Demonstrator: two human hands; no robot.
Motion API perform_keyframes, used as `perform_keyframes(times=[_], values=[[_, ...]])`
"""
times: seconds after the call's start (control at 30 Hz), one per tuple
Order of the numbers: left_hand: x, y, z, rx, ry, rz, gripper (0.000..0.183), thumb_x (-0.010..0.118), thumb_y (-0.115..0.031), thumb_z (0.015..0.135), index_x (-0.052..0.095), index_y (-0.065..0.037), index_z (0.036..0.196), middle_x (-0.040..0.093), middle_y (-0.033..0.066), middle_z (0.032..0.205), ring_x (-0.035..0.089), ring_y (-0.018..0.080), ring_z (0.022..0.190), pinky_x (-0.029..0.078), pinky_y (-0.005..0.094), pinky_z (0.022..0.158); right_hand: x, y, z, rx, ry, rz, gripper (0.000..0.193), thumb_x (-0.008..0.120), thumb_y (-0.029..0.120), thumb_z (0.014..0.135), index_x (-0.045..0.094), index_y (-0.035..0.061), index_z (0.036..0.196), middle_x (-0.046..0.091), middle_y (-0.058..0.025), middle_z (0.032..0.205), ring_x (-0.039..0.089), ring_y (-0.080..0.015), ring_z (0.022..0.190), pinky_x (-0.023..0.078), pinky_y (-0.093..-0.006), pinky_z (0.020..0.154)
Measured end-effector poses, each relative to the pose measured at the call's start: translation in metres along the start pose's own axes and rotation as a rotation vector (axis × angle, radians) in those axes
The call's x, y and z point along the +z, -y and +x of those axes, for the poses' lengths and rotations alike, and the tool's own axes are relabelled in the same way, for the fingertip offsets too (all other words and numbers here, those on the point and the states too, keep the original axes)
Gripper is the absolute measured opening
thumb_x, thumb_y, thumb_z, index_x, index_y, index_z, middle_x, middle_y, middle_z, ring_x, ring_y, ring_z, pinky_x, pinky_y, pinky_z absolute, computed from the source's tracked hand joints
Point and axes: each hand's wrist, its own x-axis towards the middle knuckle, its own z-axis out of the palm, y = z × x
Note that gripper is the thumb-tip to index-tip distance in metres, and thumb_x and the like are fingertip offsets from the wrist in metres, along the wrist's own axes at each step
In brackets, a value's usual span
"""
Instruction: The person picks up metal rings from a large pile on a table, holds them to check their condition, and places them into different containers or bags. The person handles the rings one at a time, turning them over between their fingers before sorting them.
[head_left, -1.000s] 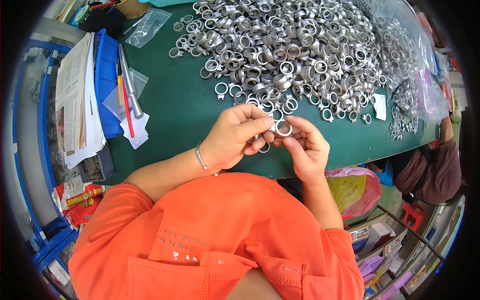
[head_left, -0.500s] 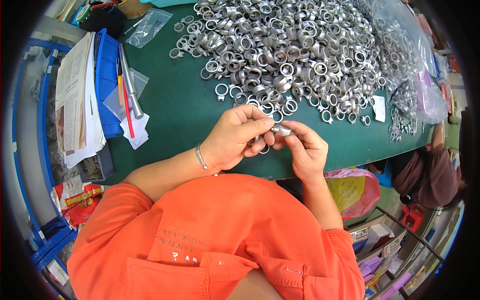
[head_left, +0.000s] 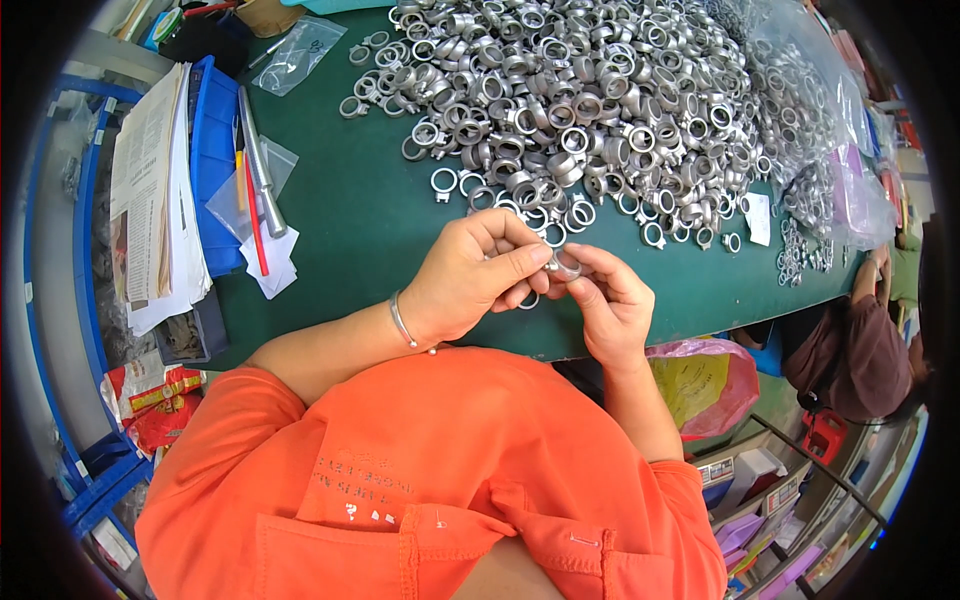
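Observation:
Both hands meet over the table's near edge around one small grey metal ring. My left hand is closed, its thumb and fingertips pinching the ring's left side. With thumb and forefinger, my right hand grips the right side of the same ring. The ring's round opening now partly faces up. Another metal ring shows just below the left fingertips; whether it lies on the table or sits in the hand I cannot tell. Beyond my fingers spreads a big heap of similar metal rings, with small lugs on them.
The green table carries a blue tray with papers at left, plus a tapered metal rod and a red pen. Clear plastic bags lie at right. A pink bag hangs below the edge. Another person sits at right.
Between my fingertips the metal ring has turned, so its opening shows more. My hands have hardly shifted. At the right, the other person's arm has moved slightly.

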Motion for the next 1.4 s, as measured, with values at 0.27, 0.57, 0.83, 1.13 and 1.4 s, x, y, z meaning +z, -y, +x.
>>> perform_keyframes(times=[0.27, 0.57, 0.83, 1.13, 1.4], values=[[0.0, 0.004, 0.002, -0.023, -0.009, -0.015, 0.011, 0.053, -0.011, 0.088, 0.054, 0.0, 0.09, 0.06, 0.0097, 0.075, 0.051, 0.0081, 0.052, 0.036, 0.0174, 0.042, -0.003, 0.0, -0.003, -0.031, -0.023, -0.177, 0.016, 0.054, 0.001, 0.085, 0.056, -0.006, 0.099, 0.062, -0.0108, 0.084, 0.06, -0.0124, 0.066, 0.05, -0.0216, 0.057], [0.0, 0.006, 0.002, -0.023, -0.031, 0.026, 0.009, 0.055, -0.008, 0.087, 0.054, 0.0, 0.09, 0.057, 0.0068, 0.076, 0.05, 0.0081, 0.056, 0.035, 0.018, 0.044, -0.011, 0.012, 0.004, 0.612, 0.007, 0.332, 0.029, 0.042, 0.02, 0.093, 0.059, -0.003, 0.091, 0.058, -0.0072, 0.065, 0.049, -0.0088, 0.048, 0.04, -0.0184, 0.042], [0.004, 0.007, 0.003, 0.092, 0.049, 0.331, 0.023, 0.064, -0.002, 0.078, 0.061, 0.0, 0.101, 0.056, 0.0019, 0.083, 0.053, 0.0058, 0.067, 0.042, 0.0162, 0.055, -0.005, 0.01, -0.006, 0.52, -0.014, 0.28, 0.023, 0.045, 0.02, 0.093, 0.057, -0.0003, 0.092, 0.054, -0.0022, 0.065, 0.045, -0.0054, 0.049, 0.036, -0.017, 0.044], [0.001, 0.015, 0.002, 0.223, 0.03, 0.508, 0.015, 0.063, 0.001, 0.077, 0.063, 0.001, 0.093, 0.057, 0.0042, 0.09, 0.056, 0.0098, 0.074, 0.047, 0.0197, 0.064, 0.0, 0.01, -0.011, 0.439, 0.062, 0.064, 0.022, 0.043, 0.018, 0.094, 0.057, -0.0002, 0.094, 0.054, 0.0004, 0.066, 0.044, -0.0024, 0.052, 0.037, -0.0156, 0.048], [-0.003, 0.009, 0.0, -0.043, -0.042, 0.155, 0.012, 0.058, -0.003, 0.081, 0.058, 0.001, 0.092, 0.059, 0.0073, 0.082, 0.055, 0.01, 0.065, 0.041, 0.0193, 0.047, -0.017, 0.002, 0.024, -0.296, -0.109, -1.025, 0.011, 0.057, -0.001, 0.077, 0.06, 0.0023, 0.087, 0.054, -0.0117, 0.076, 0.054, -0.0283, 0.065, 0.044, -0.0327, 0.058]])
